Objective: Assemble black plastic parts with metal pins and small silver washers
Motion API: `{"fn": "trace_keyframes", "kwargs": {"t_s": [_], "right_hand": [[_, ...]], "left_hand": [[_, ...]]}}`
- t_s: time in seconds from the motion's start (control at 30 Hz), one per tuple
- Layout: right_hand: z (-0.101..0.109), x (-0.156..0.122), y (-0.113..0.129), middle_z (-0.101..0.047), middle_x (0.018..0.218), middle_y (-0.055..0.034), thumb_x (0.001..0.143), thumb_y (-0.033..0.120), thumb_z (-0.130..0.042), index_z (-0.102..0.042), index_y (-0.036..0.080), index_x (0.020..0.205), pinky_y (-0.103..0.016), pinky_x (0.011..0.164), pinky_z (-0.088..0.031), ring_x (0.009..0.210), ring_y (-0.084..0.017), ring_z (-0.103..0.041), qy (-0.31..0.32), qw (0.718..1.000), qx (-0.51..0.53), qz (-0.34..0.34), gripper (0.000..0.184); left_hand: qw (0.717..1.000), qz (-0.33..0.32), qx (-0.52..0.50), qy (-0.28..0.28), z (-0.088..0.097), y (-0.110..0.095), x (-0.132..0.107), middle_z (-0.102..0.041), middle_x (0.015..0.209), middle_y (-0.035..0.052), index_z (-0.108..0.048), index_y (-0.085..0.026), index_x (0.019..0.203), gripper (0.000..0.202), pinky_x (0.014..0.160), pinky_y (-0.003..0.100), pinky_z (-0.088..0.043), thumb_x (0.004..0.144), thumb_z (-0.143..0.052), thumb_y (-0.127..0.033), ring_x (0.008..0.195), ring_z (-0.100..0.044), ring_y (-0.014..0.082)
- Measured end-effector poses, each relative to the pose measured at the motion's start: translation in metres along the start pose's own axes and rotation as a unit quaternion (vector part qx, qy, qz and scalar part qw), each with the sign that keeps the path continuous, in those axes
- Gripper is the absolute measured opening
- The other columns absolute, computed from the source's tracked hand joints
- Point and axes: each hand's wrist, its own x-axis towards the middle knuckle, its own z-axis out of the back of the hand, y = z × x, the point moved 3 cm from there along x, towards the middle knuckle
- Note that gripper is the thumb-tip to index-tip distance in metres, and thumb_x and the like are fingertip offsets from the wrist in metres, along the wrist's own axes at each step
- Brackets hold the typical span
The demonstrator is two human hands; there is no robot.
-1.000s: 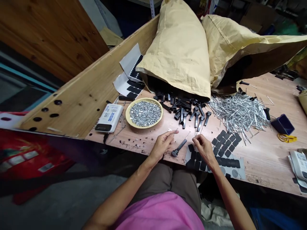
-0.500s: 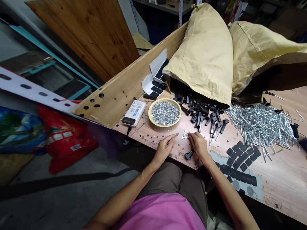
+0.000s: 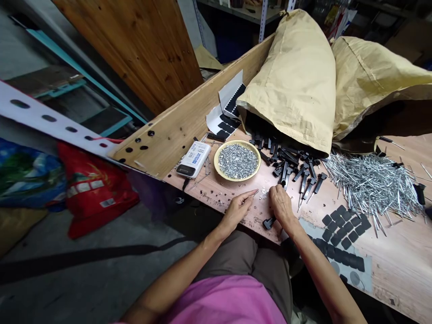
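My left hand (image 3: 238, 210) is closed in a pinch at the table's front edge, with a thin shiny metal pin (image 3: 256, 194) showing at its fingertips. Close beside these fingertips lies a small cluster of metal nuts (image 3: 263, 193). On the other side of the cluster, my right hand (image 3: 282, 203) has its fingers curled down. A black plastic piece with a square head (image 3: 269, 223) sticks out from under its palm; the rest is hidden by the hand. Behind both hands stands a cream bowl (image 3: 216, 170) full of small metal nuts (image 3: 238, 160).
Black plastic pieces with metal rods (image 3: 305, 182) spill from a large yellow sack (image 3: 293, 76). To the right lie a heap of metal rods (image 3: 378, 186) and black pads on a sheet (image 3: 347, 225). A white digital device (image 3: 195, 158) sits left of the bowl, near the wooden side board (image 3: 189, 121).
The whole view has shifted slightly. My right fingertips have moved a little away from the nuts and curled further. The metal pin at my left fingertips shows more clearly now.
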Motion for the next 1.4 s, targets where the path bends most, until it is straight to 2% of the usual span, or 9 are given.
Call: {"fn": "trace_keyframes", "kwargs": {"t_s": [0.23, 0.37, 0.67, 0.8, 0.87, 0.97, 1.1, 1.2, 1.4], "right_hand": [[-0.011, -0.007, -0.018, -0.057, 0.085, -0.0069, 0.089, 0.008, -0.042, -0.058, 0.018, 0.096, -0.027, 0.068, -0.039, 0.078, -0.02, -0.052, -0.098, 0.99, 0.07, 0.073, 0.02], [-0.014, -0.011, -0.033, -0.058, 0.083, -0.0052, 0.092, 0.015, -0.039, -0.059, 0.019, 0.103, -0.026, 0.068, -0.041, 0.078, -0.019, -0.053, -0.13, 0.977, 0.15, 0.072, 0.024], [-0.003, -0.017, -0.028, -0.061, 0.086, -0.0075, 0.087, 0.008, -0.043, -0.062, 0.02, 0.093, -0.027, 0.065, -0.04, 0.077, -0.02, -0.053, -0.069, 0.988, 0.048, 0.132, 0.023], [0.001, -0.015, -0.027, -0.061, 0.084, -0.0073, 0.084, 0.009, -0.047, -0.059, 0.019, 0.08, -0.026, 0.063, -0.042, 0.073, -0.017, -0.055, -0.08, 0.98, 0.152, 0.1, 0.016], [0.003, -0.016, -0.028, -0.06, 0.08, -0.0046, 0.08, 0.012, -0.049, -0.058, 0.019, 0.077, -0.025, 0.062, -0.044, 0.069, -0.015, -0.056, -0.115, 0.951, 0.283, 0.057, 0.012], [0.006, -0.024, -0.028, -0.058, 0.07, 0.0003, 0.077, 0.018, -0.051, -0.056, 0.019, 0.075, -0.024, 0.058, -0.046, 0.06, -0.013, -0.055, -0.159, 0.869, 0.468, -0.018, 0.006], [0.014, -0.039, -0.023, -0.061, 0.069, 0.0009, 0.075, 0.028, -0.058, -0.056, 0.02, 0.077, -0.025, 0.057, -0.047, 0.061, -0.013, -0.057, -0.193, 0.778, 0.592, -0.084, 0.008], [0.019, -0.046, -0.021, -0.063, 0.071, 0.0001, 0.074, 0.03, -0.061, -0.056, 0.021, 0.078, -0.027, 0.06, -0.05, 0.066, -0.015, -0.06, -0.215, 0.748, 0.62, -0.097, 0.011], [0.025, -0.055, -0.021, -0.065, 0.076, -0.001, 0.074, 0.029, -0.063, -0.053, 0.021, 0.08, -0.028, 0.066, -0.052, 0.071, -0.015, -0.064, -0.237, 0.733, 0.63, -0.097, 0.014]], "left_hand": [[0.987, 0.125, -0.097, 0.031, -0.007, -0.003, -0.002, -0.039, 0.055, -0.0094, -0.053, -0.012, 0.126, 0.057, 0.035, 0.016, -0.01, 0.074, -0.064, -0.033, 0.034, -0.021, -0.0005], [0.982, 0.139, -0.125, 0.017, -0.005, -0.004, -0.001, -0.038, 0.053, -0.01, -0.056, -0.012, 0.121, 0.053, 0.034, 0.016, -0.011, 0.073, -0.064, -0.03, 0.033, -0.022, -0.0004], [0.984, 0.144, -0.103, 0.017, -0.01, -0.003, 0.0, -0.039, 0.054, -0.0098, -0.055, -0.012, 0.122, 0.054, 0.034, 0.016, -0.011, 0.073, -0.065, -0.031, 0.033, -0.022, -0.0007], [0.988, 0.133, -0.077, 0.026, -0.015, -0.001, -0.001, -0.038, 0.054, -0.0095, -0.057, -0.012, 0.12, 0.051, 0.034, 0.016, -0.01, 0.074, -0.064, -0.034, 0.034, -0.021, -0.0007], [0.989, 0.124, -0.065, 0.038, -0.019, 0.0, -0.003, -0.037, 0.054, -0.0094, -0.057, -0.012, 0.121, 0.052, 0.035, 0.017, -0.01, 0.075, -0.063, -0.036, 0.035, -0.02, -0.0004], [0.991, 0.1, -0.054, 0.064, -0.028, 0.001, -0.006, -0.036, 0.054, -0.0091, -0.058, -0.012, 0.121, 0.056, 0.038, 0.017, -0.012, 0.074, -0.064, -0.041, 0.038, -0.02, 0.0004], [0.994, 0.062, -0.04, 0.086, -0.037, 0.002, -0.008, -0.035, 0.054, -0.0082, -0.059, -0.011, 0.12, 0.06, 0.041, 0.018, -0.016, 0.072, -0.063, -0.047, 0.044, -0.024, 0.0028], [0.995, 0.035, -0.025, 0.092, -0.041, -0.001, -0.008, -0.037, 0.054, -0.0067, -0.063, -0.011, 0.116, 0.059, 0.043, 0.019, -0.02, 0.071, -0.064, -0.047, 0.048, -0.028, 0.0054], [0.994, 0.019, -0.029, 0.108, -0.047, -0.01, -0.013, -0.036, 0.053, -0.0059, -0.065, -0.01, 0.114, 0.061, 0.044, 0.02, -0.021, 0.068, -0.065, -0.051, 0.051, -0.028, 0.0068]]}}
